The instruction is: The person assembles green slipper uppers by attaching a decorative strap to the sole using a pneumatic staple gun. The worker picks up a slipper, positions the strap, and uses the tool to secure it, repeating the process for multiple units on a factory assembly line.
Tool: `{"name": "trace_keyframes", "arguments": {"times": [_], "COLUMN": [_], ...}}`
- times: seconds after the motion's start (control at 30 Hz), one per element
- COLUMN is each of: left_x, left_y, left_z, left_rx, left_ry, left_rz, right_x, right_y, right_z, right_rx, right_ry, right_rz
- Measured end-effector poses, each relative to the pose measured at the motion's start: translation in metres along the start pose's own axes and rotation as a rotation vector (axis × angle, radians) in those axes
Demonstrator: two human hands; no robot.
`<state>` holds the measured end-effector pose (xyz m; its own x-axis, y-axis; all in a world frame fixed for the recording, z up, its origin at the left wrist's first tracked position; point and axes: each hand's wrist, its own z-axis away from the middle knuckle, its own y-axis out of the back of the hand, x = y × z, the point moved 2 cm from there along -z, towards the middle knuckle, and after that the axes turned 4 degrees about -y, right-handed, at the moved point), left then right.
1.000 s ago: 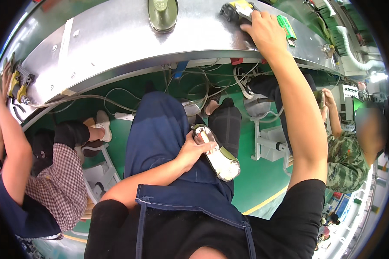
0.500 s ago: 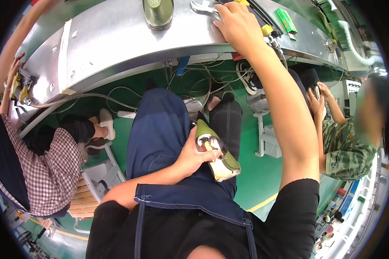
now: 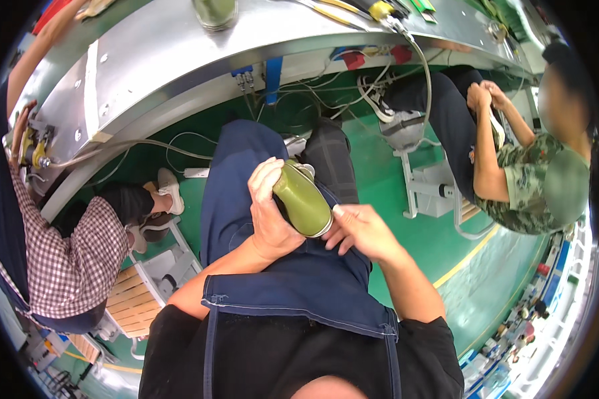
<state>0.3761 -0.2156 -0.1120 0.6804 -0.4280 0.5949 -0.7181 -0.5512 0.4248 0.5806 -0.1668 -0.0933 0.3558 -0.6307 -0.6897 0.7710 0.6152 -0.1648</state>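
Note:
An olive-green shoe (image 3: 303,201) with a glossy, rounded surface is held over my lap, tilted, one end toward my lower right. Wrapped along its left side is my left hand (image 3: 271,211), fingers at the upper end and palm near the lower end. A dark strip shows beside that palm, and a pale edge runs along the shoe's right side. My right hand (image 3: 363,233) is at the lower right end, fingers apart, thumb close to the edge; whether it touches is unclear. The underside is hidden.
On the metal bench (image 3: 160,60) ahead lie pincers with yellow handles (image 3: 336,14) and another olive-green shoe-shaped piece (image 3: 215,13). A hose (image 3: 424,73) hangs from its edge. People sit on both sides; the person on the right (image 3: 532,179) handles a pale-edged item.
My right hand has left the pincers on the bench and come down beside the shoe. My left hand has turned the shoe, hiding its cream underside. The bench sits higher in view.

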Motion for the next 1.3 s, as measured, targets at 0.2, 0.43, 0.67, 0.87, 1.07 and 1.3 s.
{"name": "trace_keyframes", "arguments": {"times": [0.2, 0.43, 0.67, 0.87, 1.07, 1.3], "left_x": [0.015, 0.010, -0.008, -0.024, -0.040, -0.046], "left_y": [-0.008, 0.019, 0.039, 0.049, 0.058, 0.049], "left_z": [0.000, 0.016, 0.004, -0.006, -0.007, -0.004], "left_rx": [-0.048, -0.262, -0.454, -0.498, -0.451, -0.501], "left_ry": [-0.151, -0.183, -0.238, -0.281, -0.233, -0.216], "left_rz": [-0.057, 0.037, 0.231, 0.246, 0.221, 0.304], "right_x": [0.027, 0.028, 0.019, 0.005, -0.009, 0.014], "right_y": [-0.020, -0.026, -0.028, -0.035, -0.035, -0.043], "right_z": [0.010, 0.020, 0.024, 0.015, 0.003, -0.007], "right_rx": [0.010, 0.067, 0.095, 0.106, 0.174, 0.128], "right_ry": [0.008, 0.003, -0.169, -0.289, -0.250, -0.216], "right_rz": [-0.348, -0.136, -0.191, -0.200, -0.282, -0.664]}}
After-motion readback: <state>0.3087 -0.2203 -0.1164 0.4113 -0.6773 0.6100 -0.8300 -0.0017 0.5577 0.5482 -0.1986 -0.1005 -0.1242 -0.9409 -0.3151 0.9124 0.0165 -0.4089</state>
